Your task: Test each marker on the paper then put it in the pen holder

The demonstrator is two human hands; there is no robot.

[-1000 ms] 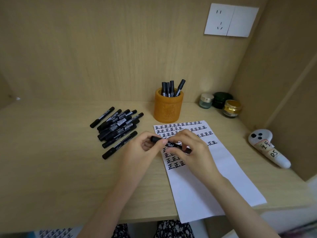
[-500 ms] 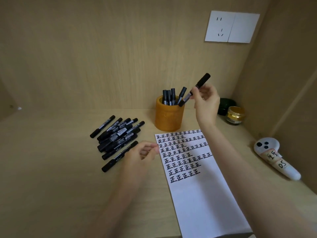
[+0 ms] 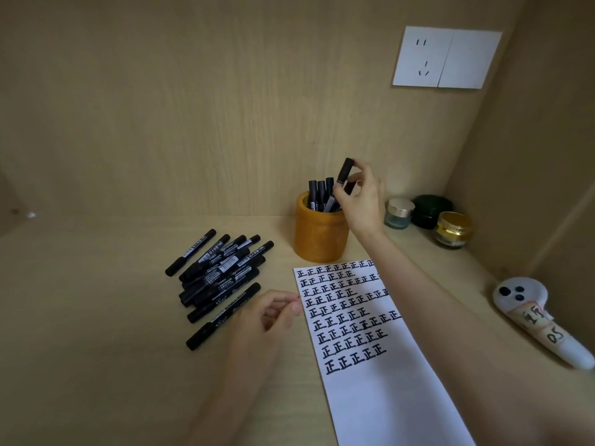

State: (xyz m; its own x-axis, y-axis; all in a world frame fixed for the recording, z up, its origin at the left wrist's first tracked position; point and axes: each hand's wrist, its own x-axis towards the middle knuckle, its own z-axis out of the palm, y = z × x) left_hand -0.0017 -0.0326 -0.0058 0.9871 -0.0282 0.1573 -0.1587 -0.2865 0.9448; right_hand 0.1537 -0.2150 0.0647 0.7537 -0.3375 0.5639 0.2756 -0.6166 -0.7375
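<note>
My right hand pinches a capped black marker whose lower end stands inside the orange pen holder, beside several other black markers. A pile of several black markers lies on the desk left of the holder. My left hand rests loosely curled with nothing in it, between that pile and the white paper. The paper carries rows of black test marks on its upper half.
Three small jars stand in the back right corner. A white controller with a handwritten label lies at the right edge of the desk. A wall socket plate is on the back panel.
My hands parted over the paper; the right one carried the marker up to the holder and lowered it in. My left hand drew back toward the pile.
</note>
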